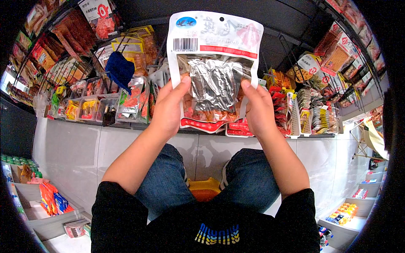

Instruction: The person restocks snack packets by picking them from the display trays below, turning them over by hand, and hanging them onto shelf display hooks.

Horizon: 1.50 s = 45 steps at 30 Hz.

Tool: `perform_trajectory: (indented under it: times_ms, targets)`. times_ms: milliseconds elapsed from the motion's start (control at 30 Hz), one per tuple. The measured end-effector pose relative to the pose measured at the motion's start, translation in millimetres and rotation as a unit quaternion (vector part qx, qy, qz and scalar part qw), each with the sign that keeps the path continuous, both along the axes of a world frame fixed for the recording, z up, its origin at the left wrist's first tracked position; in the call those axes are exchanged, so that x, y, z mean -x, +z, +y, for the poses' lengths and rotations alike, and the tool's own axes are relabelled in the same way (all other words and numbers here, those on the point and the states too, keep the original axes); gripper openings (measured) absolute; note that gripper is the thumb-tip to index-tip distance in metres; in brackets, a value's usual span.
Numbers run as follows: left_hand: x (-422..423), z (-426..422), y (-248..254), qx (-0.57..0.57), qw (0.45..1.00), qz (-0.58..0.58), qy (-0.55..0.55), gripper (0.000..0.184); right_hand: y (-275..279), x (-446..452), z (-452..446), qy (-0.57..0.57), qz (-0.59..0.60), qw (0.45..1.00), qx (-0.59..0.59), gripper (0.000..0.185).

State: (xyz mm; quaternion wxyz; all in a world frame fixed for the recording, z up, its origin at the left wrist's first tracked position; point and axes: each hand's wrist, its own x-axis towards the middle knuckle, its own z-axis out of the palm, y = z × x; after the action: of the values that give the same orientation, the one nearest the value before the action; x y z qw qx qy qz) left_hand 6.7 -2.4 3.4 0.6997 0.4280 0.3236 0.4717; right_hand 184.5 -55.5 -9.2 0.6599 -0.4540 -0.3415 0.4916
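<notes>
Upright in front of me is a snack pouch [213, 84] with a white top, a barcode, a red stripe and a clear window. Through the window show a crinkled silver inner packet and some reddish contents. My left hand [168, 107] grips the pouch's left edge, its thumb on the near face. On the opposite edge, my right hand [258, 105] pinches in the same way. Most fingers of both hands are hidden behind the pouch. A dark blue cloth [120, 71] hangs left of the pouch, apart from my hands.
Packaged snacks hang and stand on the rack ahead. Clear bins [88, 109] line its lower left; a white basket [294, 116] of packets stands lower right. A yellow stool [204, 188] shows between my legs. Low shelves [50, 219] with goods flank me on both sides.
</notes>
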Motion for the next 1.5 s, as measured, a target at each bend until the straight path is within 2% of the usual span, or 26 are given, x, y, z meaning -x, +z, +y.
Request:
perform_trajectory:
  times_ms: [67,867,1500]
  targets:
    - [0.2,0.3,-0.8,0.001,1.0,-0.002,-0.005,0.024,0.9,0.8,0.8,0.009,0.052,0.999,0.001,0.025]
    - [2.7,1.6,-3.9,0.004,1.0,-0.003,-0.013,0.026,-2.0,-0.7,0.4,0.014,0.009,1.0,-0.012,0.025]
    - [2.0,0.4,-1.7,-0.008,1.0,-0.005,-0.01,0.024,-0.1,0.4,-0.3,0.029,0.035,0.999,-0.016,0.027]
